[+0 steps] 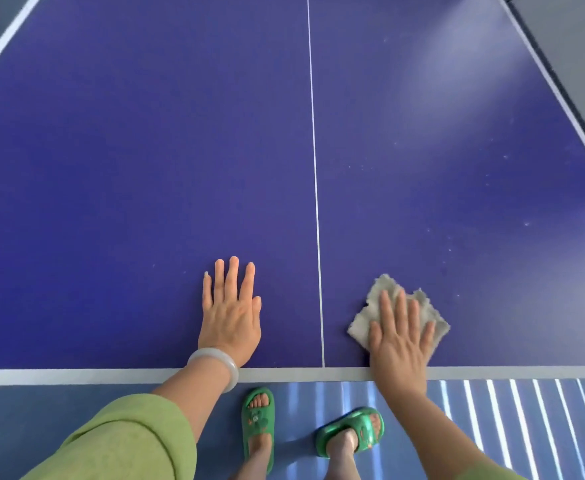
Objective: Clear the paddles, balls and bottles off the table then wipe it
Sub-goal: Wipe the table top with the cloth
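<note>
I count one table [145,150], one cloth [362,323] and two hands. The table is big and dark blue. It has white edges, and one thin white line [315,168] runs down its middle from far to near. The right half has many tiny pale specks [505,156] on it. The cloth is small, pale grey and fuzzy, with ragged edges. It lies flat on the right half of the table, close to the near edge and just right of the thin line. My right hand [400,341] lies palm down on top of the cloth. Its fingers are straight and a little spread, and they press on the cloth without curling round it. My left hand [230,317] lies palm down on the bare table, left of the thin line and close to the near edge. Its fingers are straight, close together and point away from me, and it holds nothing. I see one pale bracelet [214,365] on the left wrist and a green sleeve [117,441] on that arm. Down below, two green slippers [258,414] stand on the blue floor [76,410].
</note>
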The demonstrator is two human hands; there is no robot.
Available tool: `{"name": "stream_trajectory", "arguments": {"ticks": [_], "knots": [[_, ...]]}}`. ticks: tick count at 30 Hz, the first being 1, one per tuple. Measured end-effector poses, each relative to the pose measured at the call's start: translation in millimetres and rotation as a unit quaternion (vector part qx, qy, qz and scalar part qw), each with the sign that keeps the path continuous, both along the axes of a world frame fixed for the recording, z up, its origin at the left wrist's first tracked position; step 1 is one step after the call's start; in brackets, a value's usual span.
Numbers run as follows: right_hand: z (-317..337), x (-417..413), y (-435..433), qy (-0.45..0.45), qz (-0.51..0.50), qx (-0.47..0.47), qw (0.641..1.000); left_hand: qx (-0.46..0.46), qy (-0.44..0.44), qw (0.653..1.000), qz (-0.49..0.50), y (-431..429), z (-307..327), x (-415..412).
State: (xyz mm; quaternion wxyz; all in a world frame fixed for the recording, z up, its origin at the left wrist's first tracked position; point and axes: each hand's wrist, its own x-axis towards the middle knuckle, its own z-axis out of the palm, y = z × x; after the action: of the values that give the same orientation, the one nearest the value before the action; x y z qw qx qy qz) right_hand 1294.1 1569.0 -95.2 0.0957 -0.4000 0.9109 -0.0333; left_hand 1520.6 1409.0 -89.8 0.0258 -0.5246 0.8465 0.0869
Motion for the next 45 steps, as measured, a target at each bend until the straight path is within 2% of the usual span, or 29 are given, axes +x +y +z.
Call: {"name": "stream_trajectory", "arguments": {"ticks": [2,3,4,6,8,10,12,16,19,20,21,23,25,27,28,30,32,33,34,35,37,38,40,41,42,43,44,45], "knots": [[1,-8,-8,-0.02,-0.073,0.008,0.997,-0.002,-0.005,1.0,-0.002,-1,1,0],[3,-1,-14,-0.017,-0.072,-0.001,0.997,-0.002,-0.008,1.0,-0.002,0,1,0],[6,10,-19,-0.007,-0.043,-0.018,0.999,0.0,-0.009,1.0,-0.001,0,2,0],[9,34,-18,-0.002,0.099,-0.025,0.995,0.009,-0.008,1.0,0.005,-2,3,-2],[9,33,0,0.002,0.241,-0.014,0.97,0.025,0.008,0.999,0.029,-5,7,-6],[10,0,17,-0.004,0.279,-0.024,0.96,0.035,0.03,0.996,0.07,-8,13,-18],[8,-44,34,0.021,0.243,-0.025,0.97,0.025,0.051,0.993,0.099,-1,23,-40],[6,-129,50,0.005,0.08,0.012,0.997,0.057,0.058,0.988,0.133,41,28,-100],[10,-129,30,-0.029,-0.109,0.011,0.994,0.065,0.036,0.981,0.177,59,20,-127],[10,-118,22,-0.026,-0.111,0.008,0.993,0.06,0.037,0.979,0.189,60,17,-132],[9,-104,15,-0.017,-0.058,-0.012,0.998,0.055,0.039,0.979,0.194,61,14,-135],[8,-75,12,-0.012,0.124,-0.04,0.991,0.044,0.035,0.979,0.195,61,9,-137],[8,-82,20,-0.012,0.296,-0.048,0.954,0.034,0.023,0.98,0.196,64,6,-138],[9,-125,26,0.002,0.351,-0.035,0.936,0.024,0.011,0.979,0.2,65,4,-139],[5,-150,29,0.02,0.318,-0.03,0.947,0.019,0.007,0.979,0.203,65,4,-140],[5,-198,34,0.009,0.118,-0.01,0.993,0.015,0.004,0.978,0.208,66,3,-140],[9,-218,33,-0.032,-0.096,0.0,0.995,0.007,0.0,0.978,0.208,66,2,-140],[11,-213,29,-0.038,-0.141,0.007,0.989,0.003,-0.004,0.978,0.207,66,1,-140],[12,-200,23,-0.036,-0.139,0.007,0.99,0.001,-0.008,0.979,0.206,66,0,-140],[11,-182,16,-0.025,-0.095,-0.001,0.995,-0.001,-0.01,0.979,0.205,66,-1,-140],[4,-142,-2,0.001,0.062,-0.03,0.998,-0.01,-0.01,0.979,0.205,66,-2,-141],[1,-125,-12,0.004,0.161,-0.035,0.986,-0.013,-0.012,0.979,0.205,66,-3,-141],[2,-110,-36,0.005,0.345,-0.034,0.938,-0.017,-0.017,0.978,0.208,66,-4,-141],[3,-116,-48,-0.001,0.404,-0.031,0.914,-0.019,-0.02,0.977,0.209,65,-4,-141],[2,-131,-58,0.006,0.432,-0.026,0.901,-0.02,-0.021,0.977,0.21,65,-4,-141],[-1,-151,-65,0.019,0.426,-0.026,0.904,-0.021,-0.02,0.977,0.212,65,-4,-141],[-3,-174,-68,0.028,0.373,-0.025,0.927,-0.021,-0.02,0.977,0.213,65,-4,-141],[-4,-198,-68,0.025,0.275,-0.022,0.961,-0.02,-0.022,0.976,0.214,66,-3,-141]]}}
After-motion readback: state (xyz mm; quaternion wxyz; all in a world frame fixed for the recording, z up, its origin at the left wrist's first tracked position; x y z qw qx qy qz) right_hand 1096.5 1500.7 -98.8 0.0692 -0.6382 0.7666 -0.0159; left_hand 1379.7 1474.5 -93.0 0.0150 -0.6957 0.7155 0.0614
